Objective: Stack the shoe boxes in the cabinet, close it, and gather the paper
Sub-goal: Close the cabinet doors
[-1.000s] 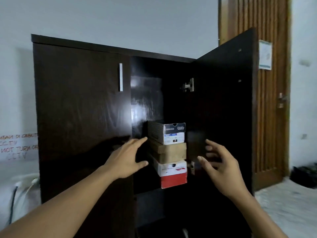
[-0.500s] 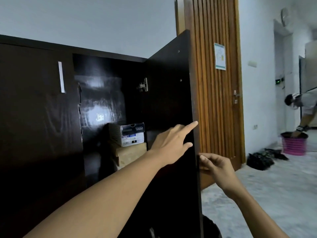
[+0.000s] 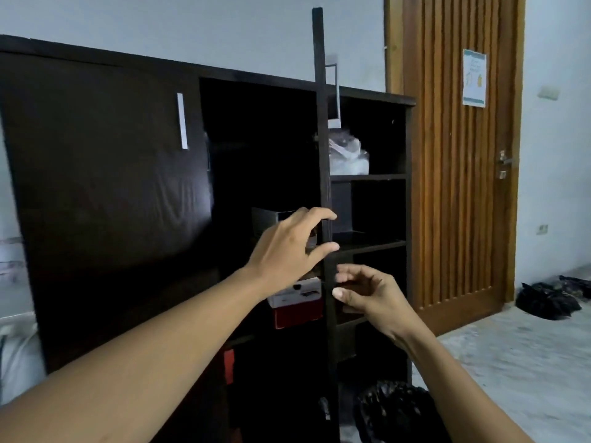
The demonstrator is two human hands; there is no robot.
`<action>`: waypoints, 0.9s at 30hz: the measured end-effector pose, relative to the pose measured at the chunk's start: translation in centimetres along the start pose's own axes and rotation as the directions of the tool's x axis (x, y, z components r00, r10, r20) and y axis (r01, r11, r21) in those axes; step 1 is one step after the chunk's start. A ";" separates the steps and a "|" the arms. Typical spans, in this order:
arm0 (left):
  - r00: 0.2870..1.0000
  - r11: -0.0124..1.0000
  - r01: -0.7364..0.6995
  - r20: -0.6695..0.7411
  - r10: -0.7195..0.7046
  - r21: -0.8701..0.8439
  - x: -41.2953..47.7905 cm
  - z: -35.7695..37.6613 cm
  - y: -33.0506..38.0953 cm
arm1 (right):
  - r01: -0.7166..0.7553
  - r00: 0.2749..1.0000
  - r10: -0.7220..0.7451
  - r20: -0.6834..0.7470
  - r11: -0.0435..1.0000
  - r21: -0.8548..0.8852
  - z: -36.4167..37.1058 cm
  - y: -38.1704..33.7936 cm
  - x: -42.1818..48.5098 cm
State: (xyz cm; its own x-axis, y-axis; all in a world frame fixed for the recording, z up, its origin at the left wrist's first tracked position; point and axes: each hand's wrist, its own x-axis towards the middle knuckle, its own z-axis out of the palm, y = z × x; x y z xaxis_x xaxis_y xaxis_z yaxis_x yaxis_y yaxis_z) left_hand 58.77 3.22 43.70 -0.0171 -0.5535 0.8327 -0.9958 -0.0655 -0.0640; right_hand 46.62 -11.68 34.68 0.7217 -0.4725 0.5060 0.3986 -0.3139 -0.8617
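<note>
The dark cabinet (image 3: 105, 174) has its right door (image 3: 322, 139) swung out so I see it edge-on. Inside, a red and white shoe box (image 3: 297, 302) sits under a stack, with a dark box (image 3: 263, 219) on top; the middle box is hidden behind my left hand. My left hand (image 3: 287, 251) is spread, index finger and thumb touching the door's edge. My right hand (image 3: 367, 292) is lower, on the door's outer side, fingertips and thumb pinching its edge.
Open shelves (image 3: 371, 177) on the cabinet's right hold a clear plastic bag (image 3: 347, 155). A black bag (image 3: 393, 410) lies at the cabinet's foot, more black bags (image 3: 547, 298) by the wooden room door (image 3: 454, 187). A white sack (image 3: 19, 356) stands at left.
The cabinet door has swung from wide open to edge-on toward me. Both hands moved from the boxes to the door's edge, and my view shifted.
</note>
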 end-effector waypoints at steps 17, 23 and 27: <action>0.901 0.765 0.378 -0.017 -0.433 0.521 -8.2 -3.0 -15.9 | 0.061 0.997 -0.077 0.008 0.715 -0.697 18.6 8.6 8.5; 0.860 0.723 0.421 0.013 -0.510 0.549 -7.9 -1.6 -19.1 | 0.064 0.998 -0.039 0.051 0.585 -0.809 19.3 11.4 10.1; 0.864 0.673 0.401 -0.012 -0.503 0.622 -8.0 -0.3 -20.7 | 0.079 0.997 -0.045 0.065 0.515 -0.854 19.5 12.9 11.4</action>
State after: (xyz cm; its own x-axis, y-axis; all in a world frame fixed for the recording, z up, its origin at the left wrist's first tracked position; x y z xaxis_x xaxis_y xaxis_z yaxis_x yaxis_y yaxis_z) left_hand 79.54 9.29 38.56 0.4855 -0.4353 0.7581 -0.6210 -0.7821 -0.0515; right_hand 71.07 -5.07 28.56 0.7380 -0.4035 0.5409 -0.2210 -0.9019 -0.3712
